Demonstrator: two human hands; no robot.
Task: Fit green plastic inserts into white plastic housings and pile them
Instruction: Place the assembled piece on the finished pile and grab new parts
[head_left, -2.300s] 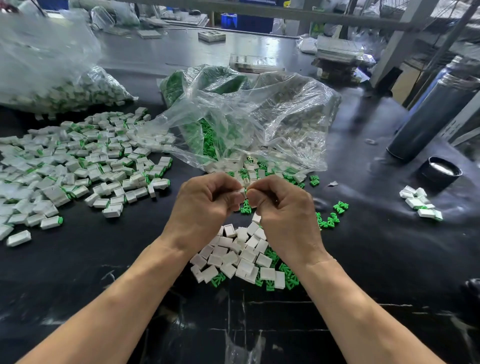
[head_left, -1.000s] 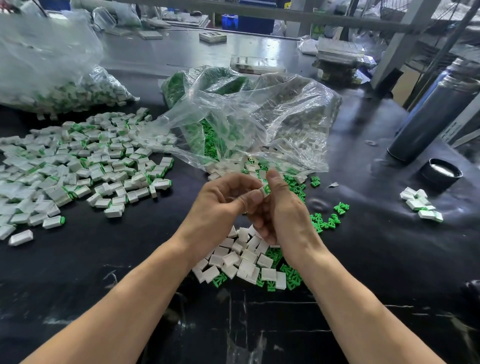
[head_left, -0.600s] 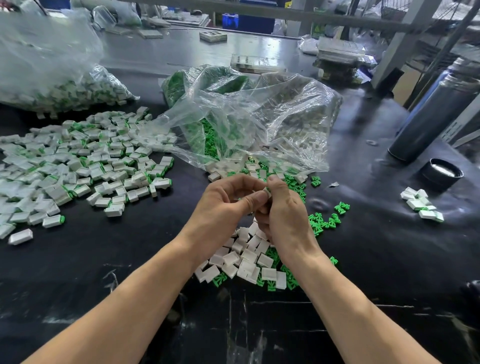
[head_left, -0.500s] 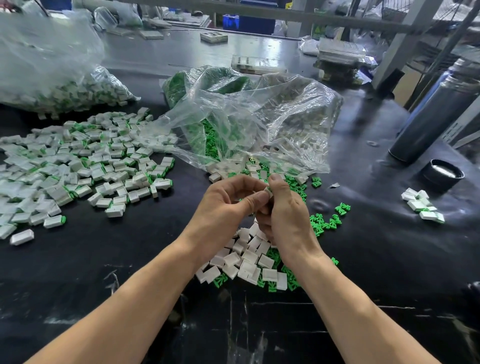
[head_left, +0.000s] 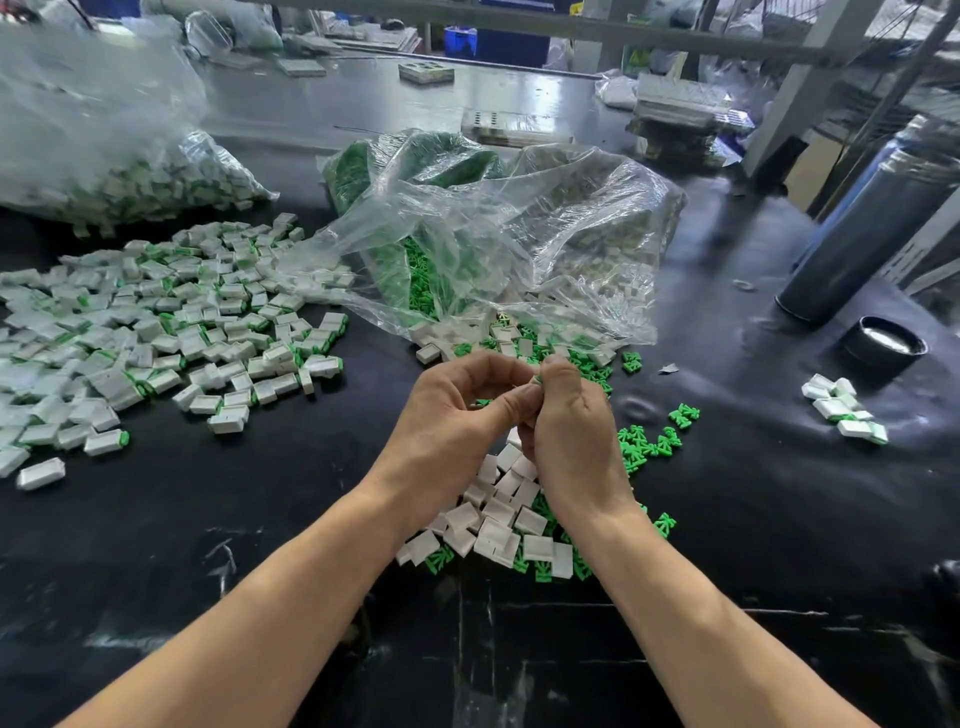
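Note:
My left hand and my right hand meet above the black table, fingers curled together around a small part. Only a sliver of white and green shows between the thumbs; the rest is hidden. Beneath my wrists lies a heap of loose white housings mixed with green inserts. A wide pile of fitted white-and-green pieces spreads over the table's left side.
An open clear bag holding green inserts and white housings lies just behind my hands. Another full bag sits far left. A dark cylinder, a black cap and a few fitted pieces stand on the right.
My hands turned from knuckles-up to thumbs pressed together over the part and drifted slightly away from me. The piles and bags have not moved.

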